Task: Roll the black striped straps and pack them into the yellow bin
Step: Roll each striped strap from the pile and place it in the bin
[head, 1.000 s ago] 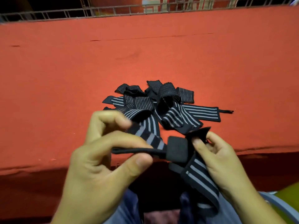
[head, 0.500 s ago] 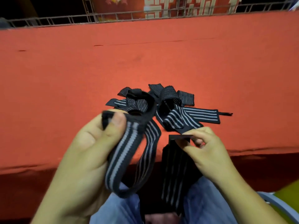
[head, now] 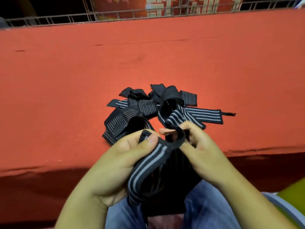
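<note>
A black strap with grey stripes (head: 145,164) hangs between both hands over my lap. My left hand (head: 115,159) pinches its end between thumb and fingers. My right hand (head: 198,146) grips the other part, fingers curled round the fabric, and the strap loops down between them. Behind the hands, a loose pile of several more striped straps (head: 156,106) lies on the red table (head: 66,96). A yellow-green edge at the bottom right corner may be the bin (head: 295,195); only a sliver of it shows.
The red cloth-covered table ends in a front edge (head: 49,167) just before my knees in blue jeans (head: 206,212). A metal railing (head: 115,15) runs behind the table. A pale curved rim (head: 280,204) sits beside the yellow-green sliver.
The two hands have come closer together. The left hand shifted from holding a long hanging loop to pinching the strap's end, and the right hand closed tighter on the strap.
</note>
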A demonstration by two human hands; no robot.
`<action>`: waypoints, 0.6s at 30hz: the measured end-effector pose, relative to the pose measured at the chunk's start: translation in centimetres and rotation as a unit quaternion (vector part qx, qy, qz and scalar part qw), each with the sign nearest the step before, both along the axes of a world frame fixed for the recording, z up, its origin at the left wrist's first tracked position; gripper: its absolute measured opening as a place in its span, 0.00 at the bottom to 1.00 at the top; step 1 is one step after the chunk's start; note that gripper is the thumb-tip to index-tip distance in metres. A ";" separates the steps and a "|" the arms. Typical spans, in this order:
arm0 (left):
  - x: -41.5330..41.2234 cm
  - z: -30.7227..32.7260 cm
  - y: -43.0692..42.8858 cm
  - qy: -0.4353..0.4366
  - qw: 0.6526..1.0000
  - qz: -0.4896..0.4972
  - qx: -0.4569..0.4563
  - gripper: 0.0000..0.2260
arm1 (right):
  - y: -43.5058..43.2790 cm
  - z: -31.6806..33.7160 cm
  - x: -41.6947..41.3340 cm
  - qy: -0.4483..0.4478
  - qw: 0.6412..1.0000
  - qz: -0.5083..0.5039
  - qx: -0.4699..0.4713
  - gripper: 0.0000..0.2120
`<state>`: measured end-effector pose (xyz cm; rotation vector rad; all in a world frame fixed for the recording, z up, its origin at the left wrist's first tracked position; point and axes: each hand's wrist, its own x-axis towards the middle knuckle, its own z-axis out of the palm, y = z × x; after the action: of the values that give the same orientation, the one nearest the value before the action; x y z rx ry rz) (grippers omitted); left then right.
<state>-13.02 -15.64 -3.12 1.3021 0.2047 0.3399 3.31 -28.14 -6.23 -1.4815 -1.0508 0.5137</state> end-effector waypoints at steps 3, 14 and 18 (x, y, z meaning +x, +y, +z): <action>-0.9 1.4 -1.9 0.024 0.999 -0.013 -0.047 0.10 | 1.2 0.2 -0.6 -0.026 0.998 0.063 -0.019 0.06; -0.6 -1.5 -0.3 0.015 0.989 0.126 -0.072 0.09 | 5.7 -3.2 -0.3 0.021 0.996 0.010 -0.084 0.07; -0.5 -3.0 1.8 0.028 0.966 0.250 -0.066 0.12 | 6.0 -3.0 0.2 0.008 0.995 0.017 -0.102 0.06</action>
<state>-13.56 -13.79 -6.12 1.1171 0.5989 0.7072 3.48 -22.18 -9.19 -1.6364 -1.0364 0.6734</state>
